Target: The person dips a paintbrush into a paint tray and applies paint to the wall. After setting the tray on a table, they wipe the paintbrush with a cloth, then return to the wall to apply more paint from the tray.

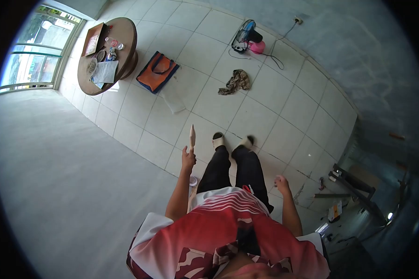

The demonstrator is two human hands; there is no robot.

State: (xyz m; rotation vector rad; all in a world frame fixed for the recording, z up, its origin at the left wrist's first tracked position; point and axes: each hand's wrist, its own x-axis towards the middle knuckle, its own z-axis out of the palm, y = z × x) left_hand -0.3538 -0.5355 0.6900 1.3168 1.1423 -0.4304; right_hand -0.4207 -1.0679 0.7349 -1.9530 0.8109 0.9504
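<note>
My left hand [188, 159] is closed around the lower end of a pale, pointed tool [192, 135] shaped like a narrow trowel, its tip directed away from me. Its exact kind is hard to make out. Beside my left forearm, a small clear round object [193, 181] shows low against the floor, partly hidden. My right hand [281, 183] hangs at my other side, its fingers loosely bent and slightly apart, with nothing visible in it.
An oval table [130, 35] with a box, papers and bottles stands far left. On the tiled floor lie an orange bag [157, 72], a plastic sheet [173, 100] and a crumpled cloth [236, 83]. A fan [249, 36] trails a cord [278, 43]. Dark metal parts [354, 181] stand right.
</note>
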